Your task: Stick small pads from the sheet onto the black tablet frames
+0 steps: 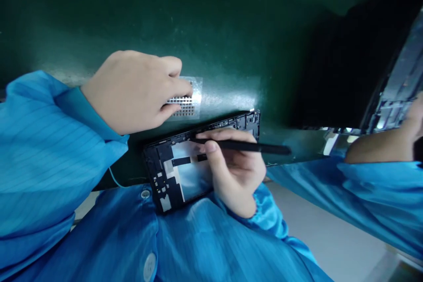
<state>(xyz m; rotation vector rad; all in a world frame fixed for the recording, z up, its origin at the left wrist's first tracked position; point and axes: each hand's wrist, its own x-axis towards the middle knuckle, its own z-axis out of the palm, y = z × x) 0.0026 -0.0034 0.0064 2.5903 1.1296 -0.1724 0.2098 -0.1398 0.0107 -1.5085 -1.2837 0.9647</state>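
Observation:
My left hand (135, 90) is over a clear sheet of small dark square pads (185, 106). Its fingers are curled, with thumb and forefinger on the sheet; whether a pad is between them is hidden. My right hand (236, 167) grips slim black tweezers (244, 146), their tip pointing left at the upper edge of an opened tablet (168, 152). This tablet lies tilted at the table's front edge against my blue smock, its inner frame, black tapes and silvery middle facing up. The right hand covers part of it.
The green table (214, 22) spreads out ahead. At the right, a large dark panel (340, 75) stands beside silvery device parts (396, 83). Another person's forearm (380, 145) and blue sleeve (370, 189) reach in there. A thin pale blue cord (115, 179) hangs near my left sleeve.

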